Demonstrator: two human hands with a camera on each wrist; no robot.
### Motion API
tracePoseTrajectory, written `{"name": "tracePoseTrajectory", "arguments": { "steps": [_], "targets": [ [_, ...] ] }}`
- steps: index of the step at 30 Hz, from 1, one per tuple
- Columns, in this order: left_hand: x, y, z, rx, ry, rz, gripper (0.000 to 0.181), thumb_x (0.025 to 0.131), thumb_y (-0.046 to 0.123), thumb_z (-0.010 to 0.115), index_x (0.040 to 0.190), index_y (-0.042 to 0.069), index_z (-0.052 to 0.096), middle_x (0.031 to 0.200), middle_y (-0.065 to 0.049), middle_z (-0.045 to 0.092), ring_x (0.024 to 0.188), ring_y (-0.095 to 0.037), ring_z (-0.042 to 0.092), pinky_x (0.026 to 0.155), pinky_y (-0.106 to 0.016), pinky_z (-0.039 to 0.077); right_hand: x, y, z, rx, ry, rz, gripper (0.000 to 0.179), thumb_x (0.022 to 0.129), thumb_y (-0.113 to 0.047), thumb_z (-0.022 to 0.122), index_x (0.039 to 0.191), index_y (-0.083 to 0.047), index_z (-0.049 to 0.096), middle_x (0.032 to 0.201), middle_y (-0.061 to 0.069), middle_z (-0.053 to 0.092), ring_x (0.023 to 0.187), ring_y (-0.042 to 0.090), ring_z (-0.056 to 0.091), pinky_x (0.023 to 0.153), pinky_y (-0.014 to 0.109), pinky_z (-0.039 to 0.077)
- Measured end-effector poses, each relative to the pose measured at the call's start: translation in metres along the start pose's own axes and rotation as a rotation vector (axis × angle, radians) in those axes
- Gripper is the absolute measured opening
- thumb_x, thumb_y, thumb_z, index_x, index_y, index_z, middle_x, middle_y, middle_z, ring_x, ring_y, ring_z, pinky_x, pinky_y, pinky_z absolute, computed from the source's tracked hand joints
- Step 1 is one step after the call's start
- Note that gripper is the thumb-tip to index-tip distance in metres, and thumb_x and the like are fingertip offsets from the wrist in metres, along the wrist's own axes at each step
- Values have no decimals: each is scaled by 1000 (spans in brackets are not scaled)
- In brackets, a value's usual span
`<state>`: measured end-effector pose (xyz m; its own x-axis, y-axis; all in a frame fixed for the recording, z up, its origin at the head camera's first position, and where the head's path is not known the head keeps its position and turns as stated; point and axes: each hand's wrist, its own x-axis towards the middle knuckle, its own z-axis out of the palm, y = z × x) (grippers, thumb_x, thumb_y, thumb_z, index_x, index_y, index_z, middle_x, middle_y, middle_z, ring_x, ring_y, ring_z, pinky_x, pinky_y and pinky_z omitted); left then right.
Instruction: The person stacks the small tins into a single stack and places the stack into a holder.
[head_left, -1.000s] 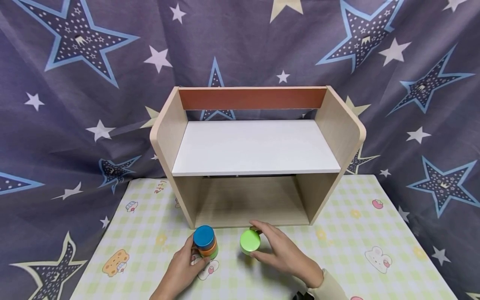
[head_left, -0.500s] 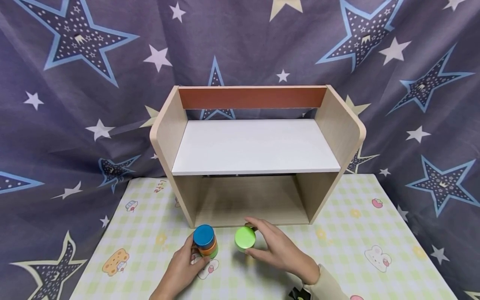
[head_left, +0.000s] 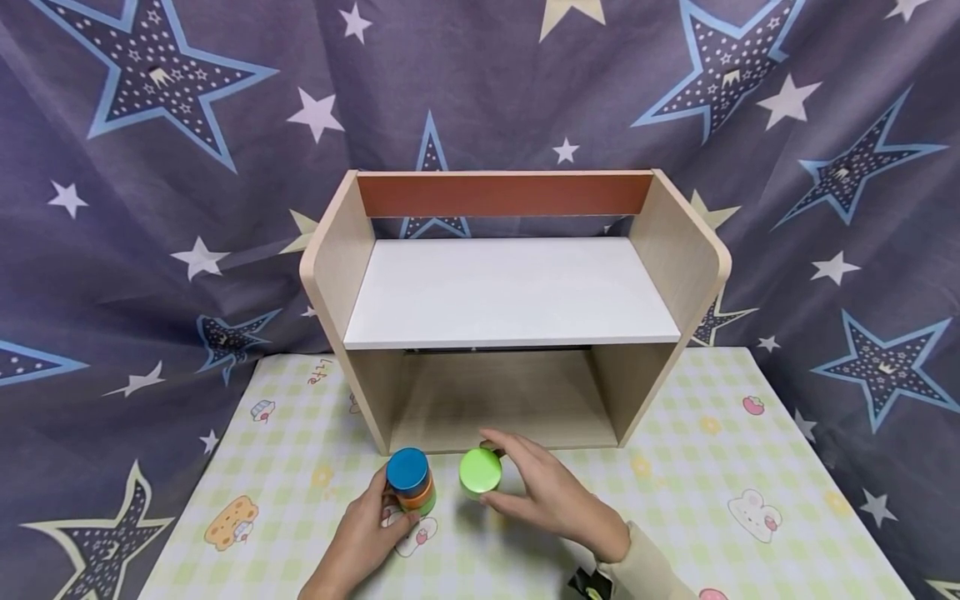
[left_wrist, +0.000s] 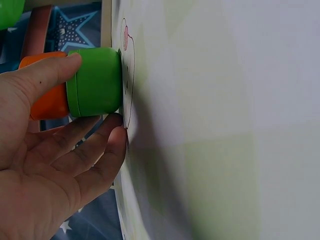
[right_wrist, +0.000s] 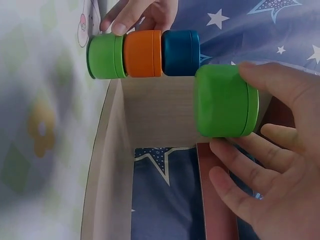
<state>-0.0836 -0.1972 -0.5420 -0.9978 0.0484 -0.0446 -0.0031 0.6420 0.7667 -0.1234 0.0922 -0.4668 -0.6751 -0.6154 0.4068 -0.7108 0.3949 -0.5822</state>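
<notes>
A stack of three small lidded jars stands upright on the table, with a blue jar on top, an orange jar in the middle and a green jar at the bottom. My left hand holds the stack low down, its thumb by the bottom jar's lid and its fingers on the opposite side. Just right of the stack, my right hand grips another green jar between thumb and fingers. That jar is raised off the table, around the height of the blue jar, and apart from it.
Behind the hands stands a wooden shelf unit with a white upper board and a brown back rail. A checked cloth covers the table. A dark star-patterned curtain hangs behind.
My right hand has moved left with its green jar, nearer to the stack. The left hand and the stack have stayed in place.
</notes>
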Motion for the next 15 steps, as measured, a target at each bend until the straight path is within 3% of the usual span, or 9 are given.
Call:
{"name": "tracePoseTrajectory", "arguments": {
  "steps": [15],
  "targets": [
    [2,-2,0,-5,7,-14,80,84,18,83,150,10,39,124,-6,66,114,-25,62,95,-50,50,18,-2,6,60,-10,-6,79,88,-26,81,152,-17,38,131,0,59,115,13,59,96,29,51]
  ]
}}
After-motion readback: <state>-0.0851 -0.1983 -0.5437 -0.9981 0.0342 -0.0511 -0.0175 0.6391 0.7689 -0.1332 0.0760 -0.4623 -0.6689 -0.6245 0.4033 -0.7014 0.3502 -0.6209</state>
